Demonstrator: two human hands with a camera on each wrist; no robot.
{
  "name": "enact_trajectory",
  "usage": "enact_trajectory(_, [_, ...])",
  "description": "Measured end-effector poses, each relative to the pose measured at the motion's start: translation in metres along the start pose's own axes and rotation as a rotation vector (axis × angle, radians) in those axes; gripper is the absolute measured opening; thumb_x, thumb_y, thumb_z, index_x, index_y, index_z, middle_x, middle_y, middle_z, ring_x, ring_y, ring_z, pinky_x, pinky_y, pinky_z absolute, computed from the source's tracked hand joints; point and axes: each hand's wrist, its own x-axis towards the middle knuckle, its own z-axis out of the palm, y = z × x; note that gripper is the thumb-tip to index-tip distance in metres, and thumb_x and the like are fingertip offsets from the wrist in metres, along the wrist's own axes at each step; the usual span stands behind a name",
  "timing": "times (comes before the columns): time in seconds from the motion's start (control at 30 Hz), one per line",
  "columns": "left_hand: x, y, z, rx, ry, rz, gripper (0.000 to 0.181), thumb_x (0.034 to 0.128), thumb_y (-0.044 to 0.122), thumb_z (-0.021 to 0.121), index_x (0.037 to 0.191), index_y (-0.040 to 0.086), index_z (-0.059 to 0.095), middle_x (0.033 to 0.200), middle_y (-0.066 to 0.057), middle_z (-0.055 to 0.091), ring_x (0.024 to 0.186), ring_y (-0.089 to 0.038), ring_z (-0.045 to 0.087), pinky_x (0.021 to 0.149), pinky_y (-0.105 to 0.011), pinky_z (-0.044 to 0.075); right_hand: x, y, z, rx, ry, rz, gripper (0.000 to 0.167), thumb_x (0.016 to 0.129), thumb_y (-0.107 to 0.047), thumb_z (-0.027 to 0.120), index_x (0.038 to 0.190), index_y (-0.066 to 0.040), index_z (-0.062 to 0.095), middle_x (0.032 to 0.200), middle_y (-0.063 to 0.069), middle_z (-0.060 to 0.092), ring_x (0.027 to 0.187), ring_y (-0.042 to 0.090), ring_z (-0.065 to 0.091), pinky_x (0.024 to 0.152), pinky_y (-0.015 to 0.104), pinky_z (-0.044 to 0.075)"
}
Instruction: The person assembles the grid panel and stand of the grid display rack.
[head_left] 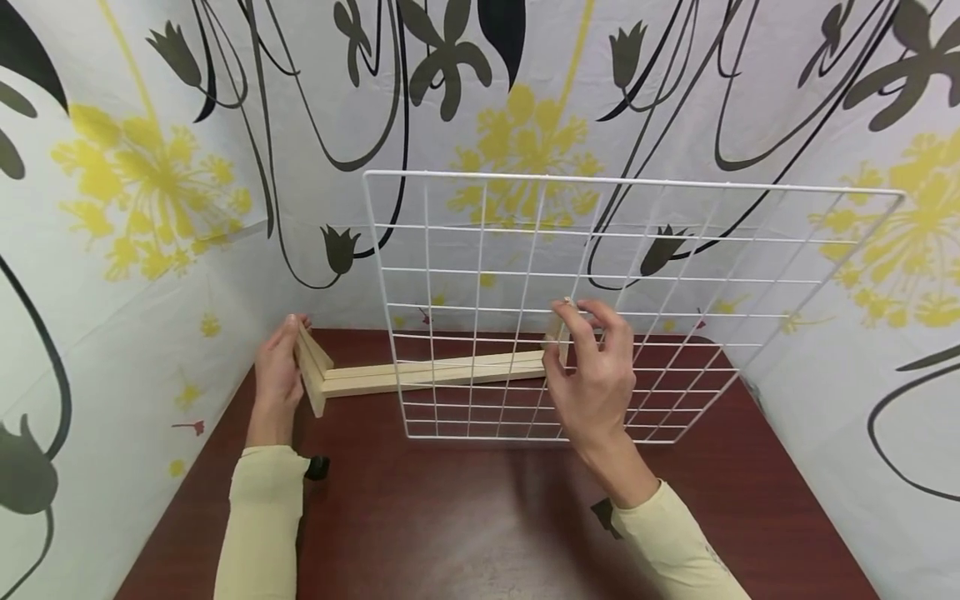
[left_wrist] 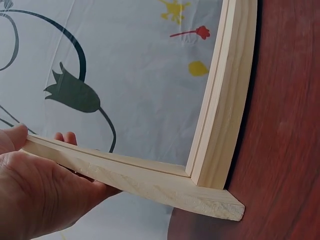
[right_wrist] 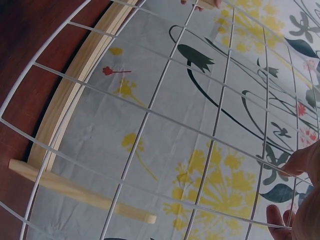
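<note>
A pale wooden frame [head_left: 435,379] has a long grooved bar and a short upright at each end. My left hand [head_left: 277,375] grips the left upright [head_left: 310,375] near its top; the left wrist view shows the thumb [left_wrist: 17,136] on one side and fingertips beyond. A white wire grid [head_left: 637,181] leans back in front of the frame's right part. My right hand [head_left: 592,383] holds the grid by its wires, fingers curled through. Behind the mesh, in the right wrist view, the right upright [right_wrist: 100,200] stands apart from that hand.
Beneath everything is a dark red-brown table [head_left: 450,517]. Pale cloth [head_left: 300,125] printed with yellow and dark flowers hangs behind and on both sides, close to the frame. The grid spreads far right past the right hand.
</note>
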Motion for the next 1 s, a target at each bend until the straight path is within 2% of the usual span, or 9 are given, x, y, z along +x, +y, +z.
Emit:
enact_trajectory(0.23, [0.006, -0.003, 0.017, -0.024, -0.035, 0.007, 0.036, 0.1039, 0.041, 0.067, 0.126, 0.013, 0.075, 0.124, 0.005, 0.069, 0.150, -0.022, 0.045, 0.131, -0.049, 0.029, 0.003, 0.001, 0.002, -0.007, -0.004, -0.001, 0.049, 0.085, -0.001, 0.076, 0.131, -0.018, 0.071, 0.130, 0.019, 0.064, 0.102, 0.038, 0.062, 0.079, 0.048, 0.055])
enact_trajectory(0.5, [0.010, -0.005, 0.031, -0.032, -0.068, -0.002, 0.036, 0.1045, 0.040, 0.066, 0.127, 0.013, 0.073, 0.123, 0.006, 0.068, 0.149, -0.020, 0.046, 0.131, -0.043, 0.032, 0.002, 0.000, 0.003, -0.001, -0.007, -0.001, 0.047, 0.087, -0.003, 0.076, 0.131, -0.018, 0.070, 0.130, 0.020, 0.063, 0.103, 0.038, 0.061, 0.082, 0.048, 0.055])
enact_trajectory(0.57, [0.011, -0.005, 0.035, -0.034, -0.090, -0.010, 0.038, 0.1046, 0.040, 0.066, 0.129, 0.012, 0.072, 0.127, 0.004, 0.067, 0.150, -0.021, 0.045, 0.131, -0.042, 0.032, 0.003, 0.000, 0.003, 0.001, -0.008, -0.003, 0.046, 0.087, -0.004, 0.076, 0.131, -0.017, 0.070, 0.130, 0.020, 0.063, 0.103, 0.038, 0.061, 0.084, 0.049, 0.055])
enact_trajectory(0.67, [0.011, -0.008, 0.039, 0.018, -0.112, -0.020, 0.042, 0.1051, 0.043, 0.063, 0.134, 0.013, 0.069, 0.142, -0.003, 0.063, 0.153, -0.022, 0.043, 0.131, -0.042, 0.032, 0.003, 0.001, 0.002, -0.002, -0.011, -0.004, 0.047, 0.087, -0.003, 0.076, 0.132, -0.017, 0.070, 0.131, 0.020, 0.063, 0.104, 0.038, 0.061, 0.086, 0.050, 0.055])
enact_trajectory(0.8, [0.012, -0.014, 0.040, 0.083, -0.130, -0.042, 0.049, 0.1064, 0.047, 0.059, 0.141, 0.013, 0.064, 0.159, -0.009, 0.052, 0.156, -0.021, 0.040, 0.131, -0.043, 0.030, -0.001, 0.001, 0.002, -0.015, -0.016, -0.003, 0.048, 0.085, -0.002, 0.077, 0.131, -0.017, 0.071, 0.130, 0.019, 0.063, 0.105, 0.036, 0.062, 0.099, 0.050, 0.055])
enact_trajectory(0.9, [0.012, -0.018, 0.041, 0.084, -0.139, -0.048, 0.051, 0.1068, 0.047, 0.058, 0.144, 0.012, 0.063, 0.162, -0.011, 0.049, 0.155, -0.021, 0.040, 0.131, -0.043, 0.030, -0.004, 0.002, 0.002, -0.021, -0.025, 0.005, 0.049, 0.085, -0.001, 0.077, 0.131, -0.017, 0.071, 0.130, 0.018, 0.063, 0.106, 0.036, 0.062, 0.104, 0.049, 0.054])
enact_trajectory(1.0, [0.011, -0.020, 0.043, 0.082, -0.138, -0.049, 0.050, 0.1066, 0.048, 0.059, 0.143, 0.013, 0.064, 0.162, -0.011, 0.049, 0.155, -0.021, 0.040, 0.131, -0.043, 0.030, -0.004, 0.003, 0.002, -0.020, -0.034, 0.010, 0.050, 0.085, -0.001, 0.077, 0.131, -0.017, 0.071, 0.130, 0.018, 0.063, 0.107, 0.036, 0.062, 0.099, 0.048, 0.055])
